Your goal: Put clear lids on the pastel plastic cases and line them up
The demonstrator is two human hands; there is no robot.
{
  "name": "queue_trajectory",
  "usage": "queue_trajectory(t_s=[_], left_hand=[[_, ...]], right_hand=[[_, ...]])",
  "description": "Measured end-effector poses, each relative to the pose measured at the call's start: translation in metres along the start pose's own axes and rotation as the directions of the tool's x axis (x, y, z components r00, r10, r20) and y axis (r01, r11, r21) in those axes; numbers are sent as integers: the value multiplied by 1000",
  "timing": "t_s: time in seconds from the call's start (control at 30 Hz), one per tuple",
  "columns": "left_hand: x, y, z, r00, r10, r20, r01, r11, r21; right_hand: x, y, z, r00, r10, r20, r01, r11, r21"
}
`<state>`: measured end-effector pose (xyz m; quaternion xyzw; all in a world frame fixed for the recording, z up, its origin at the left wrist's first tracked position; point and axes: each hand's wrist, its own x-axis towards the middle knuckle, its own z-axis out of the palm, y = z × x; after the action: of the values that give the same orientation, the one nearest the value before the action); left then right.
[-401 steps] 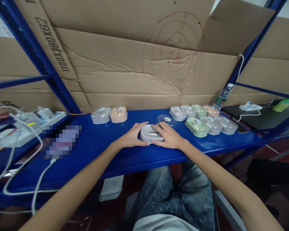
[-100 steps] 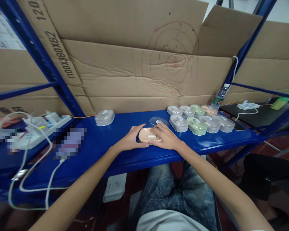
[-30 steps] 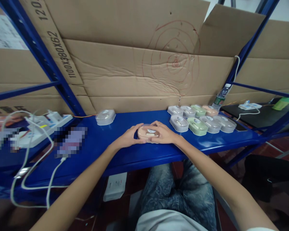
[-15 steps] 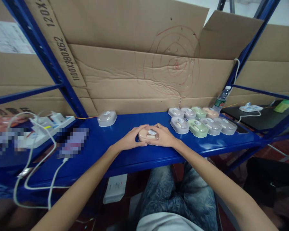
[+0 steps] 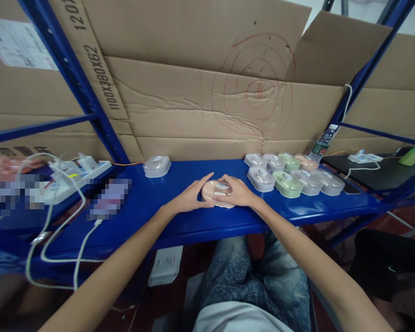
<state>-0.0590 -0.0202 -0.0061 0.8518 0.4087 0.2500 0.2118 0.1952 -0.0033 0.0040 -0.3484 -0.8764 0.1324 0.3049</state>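
A peach plastic case [image 5: 216, 190] with a clear lid and a round sticker lies on the blue shelf [image 5: 180, 216] in front of me. My left hand [image 5: 190, 199] grips its left side, fingers curled around the edge. My right hand [image 5: 238, 193] holds its right side with fingers resting over the lid. A grey lidded case [image 5: 157, 166] stands alone at the back left. A cluster of several lidded cases [image 5: 290, 174], white, green, grey and peach, sits at the right.
Cardboard sheets [image 5: 207, 97] wall off the back of the shelf, with blue uprights [image 5: 79, 87] on either side. A power strip [image 5: 72, 177] and white cables [image 5: 55, 240] lie at the left. A water bottle [image 5: 323, 140] stands at the right, beside a black surface [image 5: 376, 173].
The clear lid that lay behind the peach case now sits on it, held down under both hands. The view has shifted slightly; the hands stay on the case.
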Motion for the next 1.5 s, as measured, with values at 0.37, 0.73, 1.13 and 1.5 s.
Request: queue_trajectory(t_s=[0.37,0.73,1.13,1.5], left_hand=[[1,-2,1,1000,14,-20,-14,1000,-17],[4,-9,3,997,-65,-38,65,998,-2],[5,-6,2,995,-88,-41,88,996,11],[6,-10,3,997,-66,-31,67,998,3]], right_hand=[[-17,1,5,995,-89,-45,86,995,-50],[-7,-8,-12,993,-66,96,78,988,-136],[-11,-13,-12,990,-62,129,91,969,-231],[-9,-23,-16,972,34,231,60,920,-388]])
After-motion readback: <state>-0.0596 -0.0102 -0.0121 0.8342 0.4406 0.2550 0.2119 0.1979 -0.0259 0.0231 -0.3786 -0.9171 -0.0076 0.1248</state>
